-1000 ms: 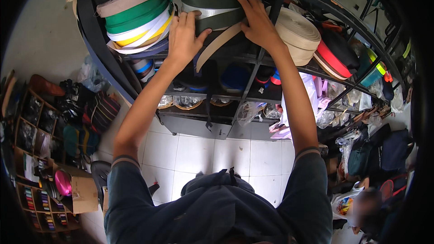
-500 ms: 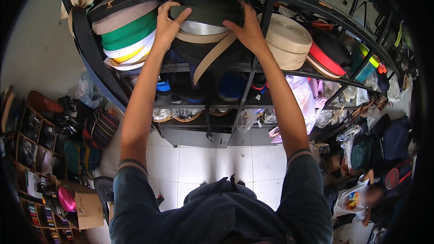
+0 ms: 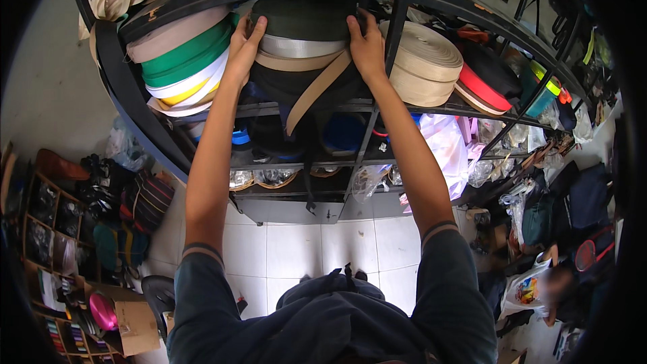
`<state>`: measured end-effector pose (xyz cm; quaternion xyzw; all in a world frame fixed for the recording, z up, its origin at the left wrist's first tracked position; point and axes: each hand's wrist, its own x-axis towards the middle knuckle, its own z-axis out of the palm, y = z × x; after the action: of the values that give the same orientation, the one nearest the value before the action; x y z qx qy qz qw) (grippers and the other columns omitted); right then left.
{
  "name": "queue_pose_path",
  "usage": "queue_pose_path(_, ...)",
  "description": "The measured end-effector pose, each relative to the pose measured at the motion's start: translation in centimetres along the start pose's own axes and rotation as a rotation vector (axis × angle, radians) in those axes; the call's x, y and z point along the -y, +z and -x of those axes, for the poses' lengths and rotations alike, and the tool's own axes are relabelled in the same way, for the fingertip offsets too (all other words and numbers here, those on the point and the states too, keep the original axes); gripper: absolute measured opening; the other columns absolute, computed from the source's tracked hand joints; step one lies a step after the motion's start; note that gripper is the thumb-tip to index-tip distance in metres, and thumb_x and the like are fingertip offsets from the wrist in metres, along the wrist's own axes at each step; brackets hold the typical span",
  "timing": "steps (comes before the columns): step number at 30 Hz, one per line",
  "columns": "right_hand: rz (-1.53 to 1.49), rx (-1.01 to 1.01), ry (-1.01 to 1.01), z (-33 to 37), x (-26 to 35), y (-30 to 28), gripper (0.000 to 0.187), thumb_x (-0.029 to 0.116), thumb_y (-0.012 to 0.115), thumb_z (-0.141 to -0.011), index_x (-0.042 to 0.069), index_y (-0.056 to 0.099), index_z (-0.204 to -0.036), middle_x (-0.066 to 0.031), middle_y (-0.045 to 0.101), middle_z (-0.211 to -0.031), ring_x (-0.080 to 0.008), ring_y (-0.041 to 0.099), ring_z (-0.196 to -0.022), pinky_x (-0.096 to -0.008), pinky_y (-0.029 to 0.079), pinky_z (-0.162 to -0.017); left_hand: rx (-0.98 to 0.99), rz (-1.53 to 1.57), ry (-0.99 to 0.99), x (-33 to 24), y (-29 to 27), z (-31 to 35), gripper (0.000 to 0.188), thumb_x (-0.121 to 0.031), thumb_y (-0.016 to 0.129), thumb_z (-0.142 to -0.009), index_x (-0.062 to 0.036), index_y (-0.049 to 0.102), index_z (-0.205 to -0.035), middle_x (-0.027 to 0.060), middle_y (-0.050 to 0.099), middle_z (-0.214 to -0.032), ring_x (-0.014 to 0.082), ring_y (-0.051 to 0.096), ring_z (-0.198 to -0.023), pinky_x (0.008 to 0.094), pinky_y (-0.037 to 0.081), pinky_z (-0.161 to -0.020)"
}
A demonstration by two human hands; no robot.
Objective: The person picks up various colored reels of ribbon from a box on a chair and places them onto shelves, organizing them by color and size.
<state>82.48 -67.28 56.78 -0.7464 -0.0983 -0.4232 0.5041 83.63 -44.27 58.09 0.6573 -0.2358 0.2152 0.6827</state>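
Note:
A dark olive webbing roll (image 3: 306,17) lies on top of a stack on the upper shelf. Beneath it come a silvery grey roll (image 3: 303,47), a beige strap (image 3: 318,92) whose loose end hangs down in front, and a black roll (image 3: 276,85). My left hand (image 3: 244,48) clasps the stack's left side, thumb at the front beside the olive roll. On the opposite side my right hand (image 3: 367,48) does the same. Fingertips of both hands are partly hidden behind the roll's sides.
Green, white and yellow rolls (image 3: 185,61) are piled to the left. Right of a black shelf post (image 3: 397,27) stand large beige rolls (image 3: 423,64) and a red-and-black stack (image 3: 488,81). Bags hang lower right, where another person (image 3: 532,293) is visible.
Both thumbs have moved outward, off the olive roll's front toward its sides. The silvery band below it shows more fully. The view has shifted slightly.

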Motion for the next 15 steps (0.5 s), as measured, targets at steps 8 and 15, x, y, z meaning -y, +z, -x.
queue_pose_path(8, -0.166, 0.067, 0.139, -2.1, 0.6, 0.9, 0.062, 0.052, 0.036, -0.093, 0.004, 0.043, -0.132, -0.0269, 0.053, -0.123, -0.0452, 0.044, -0.119, -0.0433, 0.032, -0.102, 0.019, -0.192, 0.045, 0.3, -0.5, -0.9, 0.072, -0.042, 0.054, -0.092, 0.0092, 0.032, -0.136, 0.0250, 0.039, -0.138, 0.0292, 0.036, -0.130, 0.0326, 0.026, -0.107)
queue_pose_path(15, -0.036, 0.134, 0.243, -1.5, 4.8, -0.2, 0.066, 0.049, 0.029, -0.095, 0.000, 0.031, -0.140, -0.0249, 0.044, -0.134, -0.0401, 0.037, -0.128, -0.0381, 0.025, -0.106, 0.038, -0.168, 0.012, -1.4, 0.5, 0.9, 0.068, -0.044, 0.046, -0.095, 0.0062, 0.032, -0.138, 0.0200, 0.041, -0.137, 0.0228, 0.036, -0.128, 0.0291, 0.024, -0.106)
